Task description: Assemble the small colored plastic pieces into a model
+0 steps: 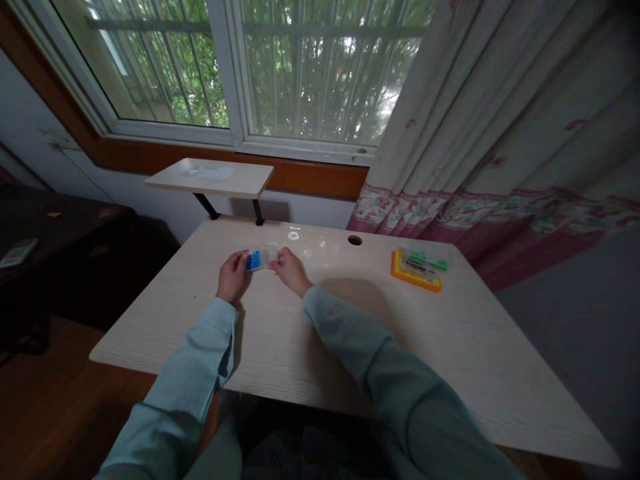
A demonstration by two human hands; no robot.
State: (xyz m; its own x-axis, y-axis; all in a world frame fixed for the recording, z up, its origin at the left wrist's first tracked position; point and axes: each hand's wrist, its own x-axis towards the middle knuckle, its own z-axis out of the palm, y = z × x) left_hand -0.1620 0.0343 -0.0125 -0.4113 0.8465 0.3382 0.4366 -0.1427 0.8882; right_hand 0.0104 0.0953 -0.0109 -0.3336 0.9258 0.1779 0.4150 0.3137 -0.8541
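Between my two hands is a small clear plastic case point(263, 257) with bright blue pieces showing in its left part. My left hand point(233, 275) grips the case's left end, thumb and fingers closed on it. At the right end, the fingers of my right hand point(290, 268) pinch the clear edge. The case is just above or on the pale desk point(280, 327); I cannot tell which. What the blue pieces are is too small to make out.
To the right lie an orange-yellow case point(416, 271) and a clear box with green pieces point(428, 260). A raised shelf point(250, 177) on black legs stands at the back left. A cable hole point(355, 240) sits near the back edge. Curtains point(480, 133) hang behind on the right.
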